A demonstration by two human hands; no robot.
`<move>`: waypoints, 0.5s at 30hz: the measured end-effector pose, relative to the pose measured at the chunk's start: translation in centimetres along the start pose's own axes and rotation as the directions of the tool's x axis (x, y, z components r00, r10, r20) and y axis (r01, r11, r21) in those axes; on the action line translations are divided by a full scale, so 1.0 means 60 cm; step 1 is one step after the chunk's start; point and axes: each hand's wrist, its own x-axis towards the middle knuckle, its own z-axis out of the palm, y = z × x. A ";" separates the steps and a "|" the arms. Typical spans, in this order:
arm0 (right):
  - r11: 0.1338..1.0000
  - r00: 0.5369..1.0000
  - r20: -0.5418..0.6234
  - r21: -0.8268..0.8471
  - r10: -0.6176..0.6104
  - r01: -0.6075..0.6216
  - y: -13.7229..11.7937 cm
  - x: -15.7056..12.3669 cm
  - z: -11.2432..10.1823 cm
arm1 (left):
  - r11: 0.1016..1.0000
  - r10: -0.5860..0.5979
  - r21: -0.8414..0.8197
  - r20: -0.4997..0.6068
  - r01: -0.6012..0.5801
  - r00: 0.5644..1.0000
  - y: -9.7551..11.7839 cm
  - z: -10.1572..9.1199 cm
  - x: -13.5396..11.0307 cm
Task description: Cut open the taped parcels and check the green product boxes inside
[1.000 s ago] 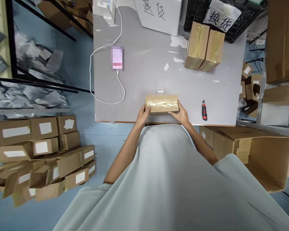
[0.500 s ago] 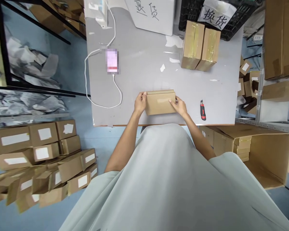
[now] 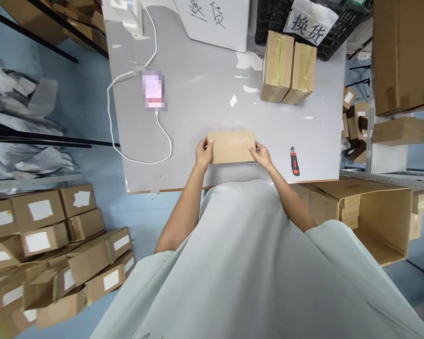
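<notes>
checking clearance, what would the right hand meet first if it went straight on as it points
The right hand would first meet the cardboard box it holds; beyond that, probably the tabletop, though depth is unclear.

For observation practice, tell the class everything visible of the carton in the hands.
The carton looks like plain brown cardboard, oblong, its long side running left to right. The face toward the camera is unbroken, without a label. The left hand grips one end, the right hand the other, thumbs on that face. It is near the front edge of the table; contact is unclear.
</notes>
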 end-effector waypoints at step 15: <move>0.998 0.995 0.098 -0.057 -0.010 0.015 0.032 -0.106 -0.006 | 0.985 -0.154 -0.095 -0.089 0.145 0.984 -0.035 -0.023 -0.145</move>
